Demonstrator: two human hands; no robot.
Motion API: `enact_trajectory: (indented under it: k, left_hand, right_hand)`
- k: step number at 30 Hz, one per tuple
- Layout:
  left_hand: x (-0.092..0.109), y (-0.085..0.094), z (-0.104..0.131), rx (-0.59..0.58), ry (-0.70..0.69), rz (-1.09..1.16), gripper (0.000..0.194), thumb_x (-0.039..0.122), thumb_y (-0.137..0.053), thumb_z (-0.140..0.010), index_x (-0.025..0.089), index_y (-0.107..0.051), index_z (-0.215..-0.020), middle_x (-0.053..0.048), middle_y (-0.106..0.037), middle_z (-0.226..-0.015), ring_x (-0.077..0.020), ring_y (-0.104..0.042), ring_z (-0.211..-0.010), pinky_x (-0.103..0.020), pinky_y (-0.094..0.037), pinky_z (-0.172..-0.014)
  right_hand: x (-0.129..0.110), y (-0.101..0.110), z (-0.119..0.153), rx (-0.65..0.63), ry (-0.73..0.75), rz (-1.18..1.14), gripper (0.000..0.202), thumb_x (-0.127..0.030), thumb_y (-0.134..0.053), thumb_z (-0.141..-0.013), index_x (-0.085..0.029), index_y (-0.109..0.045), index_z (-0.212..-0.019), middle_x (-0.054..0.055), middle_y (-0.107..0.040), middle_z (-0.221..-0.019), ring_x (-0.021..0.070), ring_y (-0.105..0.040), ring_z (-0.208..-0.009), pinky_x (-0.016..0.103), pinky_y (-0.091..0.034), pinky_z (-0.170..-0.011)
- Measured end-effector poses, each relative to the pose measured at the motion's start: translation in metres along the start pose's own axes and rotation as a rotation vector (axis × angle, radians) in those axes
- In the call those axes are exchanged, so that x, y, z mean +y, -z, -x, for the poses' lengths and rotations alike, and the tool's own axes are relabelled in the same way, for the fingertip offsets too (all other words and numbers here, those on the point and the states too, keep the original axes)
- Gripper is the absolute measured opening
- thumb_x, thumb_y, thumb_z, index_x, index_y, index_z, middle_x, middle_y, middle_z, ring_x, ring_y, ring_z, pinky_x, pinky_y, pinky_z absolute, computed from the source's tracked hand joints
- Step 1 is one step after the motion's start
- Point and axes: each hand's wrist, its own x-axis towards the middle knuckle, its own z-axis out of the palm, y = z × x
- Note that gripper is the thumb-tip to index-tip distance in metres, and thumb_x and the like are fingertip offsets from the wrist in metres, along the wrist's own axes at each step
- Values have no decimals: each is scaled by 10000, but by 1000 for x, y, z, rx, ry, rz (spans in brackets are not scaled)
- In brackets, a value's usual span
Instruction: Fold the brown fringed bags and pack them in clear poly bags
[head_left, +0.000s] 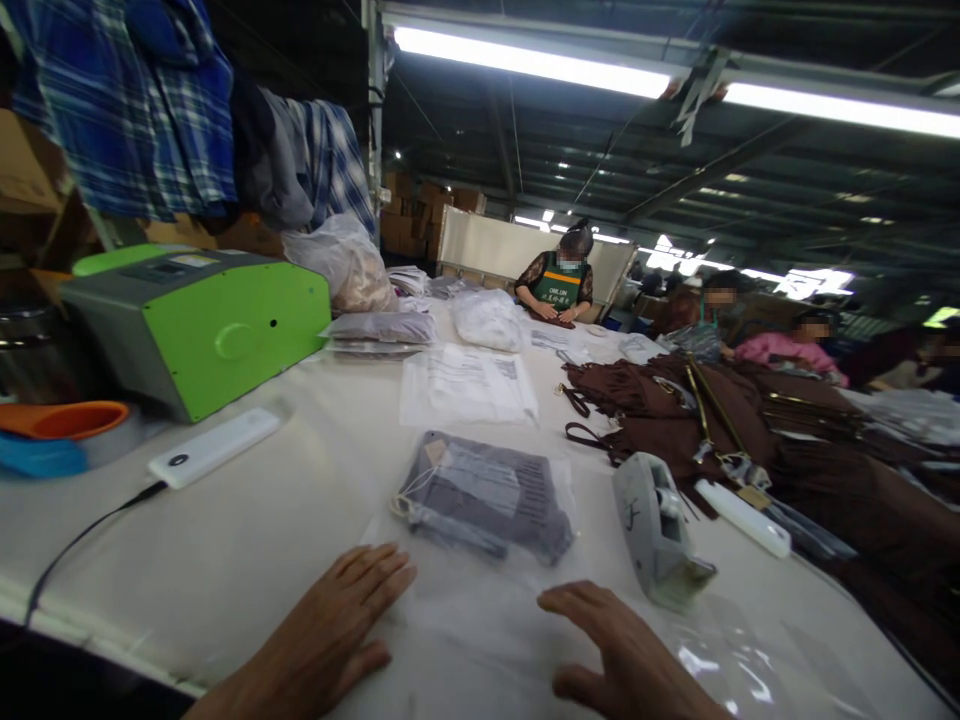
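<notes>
A grey-purple bag (487, 500) with fringe down its right side lies flat in front of me, in or on a clear plastic sleeve (450, 590). A tan tag and a pale cord show at its left end. My left hand (337, 620) rests palm down at the near left of the sleeve, fingers stretched out. To the right, my right hand (611, 640) hovers or rests near the sleeve's edge, thumb and fingers apart. Neither hand holds anything. Beside the right hand stands a grey tape dispenser (656, 530).
At left are a green machine (247, 325), a white power bank (217, 447) with a cable and an orange tape roll (67, 418). Brown fringed bags (652, 430) cover the right side, with a white device (742, 517). Packed bags (382, 330) lie ahead; a co-worker (559, 285) sits beyond.
</notes>
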Motion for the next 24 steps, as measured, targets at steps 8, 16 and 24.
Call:
enact_trajectory:
  k: [8, 16, 24]
  left_hand:
    - [42, 12, -32, -196, 23, 112, 852, 288, -767, -687, 307, -355, -1433, -65, -420, -1500, -313, -374, -1355, -504, -270, -1135]
    - [112, -21, -108, -156, -23, 117, 685, 438, -741, -731, 215, -469, -1319, -105, -619, -1207, -313, -558, -1090, -477, -443, -967]
    - [101, -19, -114, -219, 19, -12, 366, -39, -423, -783, 167, -586, -1037, -103, -663, -1076, -261, -601, -998, -385, -510, -848]
  right_hand:
    - [57, -36, 22, 166, 116, 125, 628, -69, -525, -754, -282, -546, -1344, 65, -494, -1437, 276, -422, -1351, 462, -385, -1100]
    - [54, -49, 6, 536, 204, -275, 151, -271, -555, -912, -245, -699, -949, 65, -722, -960, 211, -665, -920, 296, -541, -812]
    - [69, -45, 16, 736, -61, -572, 269, -469, -660, -816, -208, -668, -751, 37, -684, -727, 198, -645, -695, 275, -522, -673]
